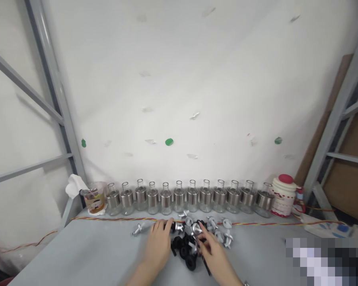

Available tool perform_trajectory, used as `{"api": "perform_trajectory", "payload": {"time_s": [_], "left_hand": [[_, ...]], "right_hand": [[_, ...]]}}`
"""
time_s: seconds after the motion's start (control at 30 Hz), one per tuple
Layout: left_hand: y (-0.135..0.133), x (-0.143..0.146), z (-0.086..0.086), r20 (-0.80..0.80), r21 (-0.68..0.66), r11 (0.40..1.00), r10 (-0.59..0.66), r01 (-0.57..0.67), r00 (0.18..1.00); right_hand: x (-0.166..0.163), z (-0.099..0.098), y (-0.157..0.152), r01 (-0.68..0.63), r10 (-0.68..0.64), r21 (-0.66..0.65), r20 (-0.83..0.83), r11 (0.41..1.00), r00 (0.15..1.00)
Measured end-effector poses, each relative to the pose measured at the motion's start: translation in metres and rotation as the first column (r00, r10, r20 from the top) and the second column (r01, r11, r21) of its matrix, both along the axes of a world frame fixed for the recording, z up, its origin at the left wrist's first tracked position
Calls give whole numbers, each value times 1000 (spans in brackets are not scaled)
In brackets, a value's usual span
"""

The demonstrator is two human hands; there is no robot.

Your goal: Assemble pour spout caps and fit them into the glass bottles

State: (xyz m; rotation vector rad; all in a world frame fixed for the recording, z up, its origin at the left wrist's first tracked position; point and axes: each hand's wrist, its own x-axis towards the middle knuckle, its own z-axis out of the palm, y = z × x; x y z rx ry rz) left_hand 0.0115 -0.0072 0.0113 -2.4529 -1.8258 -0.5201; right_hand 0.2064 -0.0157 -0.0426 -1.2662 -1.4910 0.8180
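Note:
My left hand [159,242] is closed at the left side of a loose pile, its fingertips round a black-and-silver spout piece [179,227]. To its right, my right hand [213,252] pinches a silver disc-shaped spout piece [197,228] between thumb and fingers. Beneath and between the hands lie several black ring-shaped parts [191,262], some with dark tubes. Loose silver spout pieces [228,239] are scattered beside my right hand, and another silver piece [138,229] lies apart, left of my left hand. The fingers partly hide both held pieces.
Behind the pile, a row of glass bottles with steel sleeves [179,195] stands along the wall. A cup [94,201] is at the left end, a cream jar with a red lid [283,196] at the right. A twisted wire [119,219] crosses the grey table [86,254].

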Motion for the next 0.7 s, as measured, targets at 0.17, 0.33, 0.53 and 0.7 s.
{"api": "perform_trajectory", "payload": {"time_s": [0.17, 0.33, 0.53, 0.7], "left_hand": [[3, 0, -11, -53, 24, 990, -137, 139, 989], [9, 3, -20, -35, 42, 988, -147, 148, 989], [12, 1, -22, 95, 125, 989, -89, 77, 992], [11, 1, -20, 651, 150, 989, -108, 13, 752]], "right_hand": [[-2, 16, -7, -88, 79, 61, 135, 994, 988], [-3, 22, -10, -64, 51, 78, 167, 995, 985], [-4, 21, -12, -131, 118, 63, 175, 989, 977], [-2, 22, -12, -133, 116, 76, 196, 988, 974]]}}
